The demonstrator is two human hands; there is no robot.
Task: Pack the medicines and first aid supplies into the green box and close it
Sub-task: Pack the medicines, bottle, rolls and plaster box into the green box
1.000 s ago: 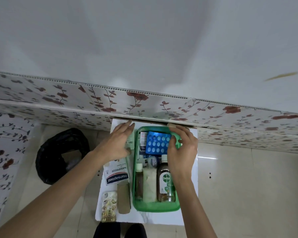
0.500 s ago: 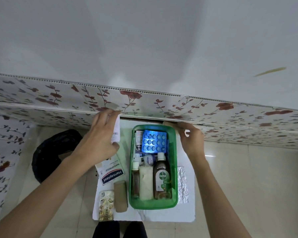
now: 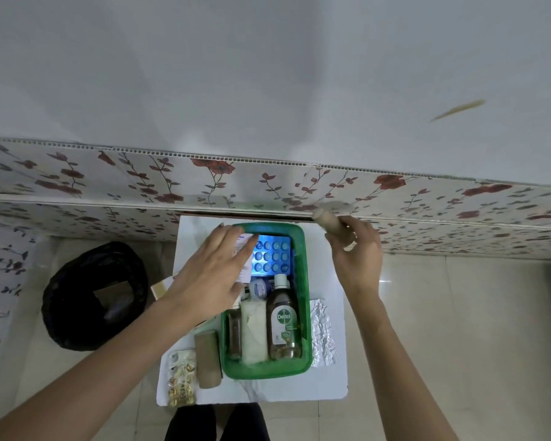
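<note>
The green box stands open on the white board. Inside it lie a blue blister pack, a Dettol bottle, a white gauze roll, a small brown bottle and a little round jar. My left hand reaches over the box's far left part, fingers flat on a white printed packet. My right hand is right of the box's far corner, gripping a tan bandage roll. Left of the box lie another tan roll and a capsule strip; to the right lies a silver blister strip.
A black bin bag sits on the tiled floor to the left. A floral wall panel runs directly behind the board. A box corner shows under my left wrist. My dark-clothed legs are at the bottom edge.
My left hand carried the white packet from left of the box to over its far part. My right hand lifted a tan roll from behind the box's far right corner.
</note>
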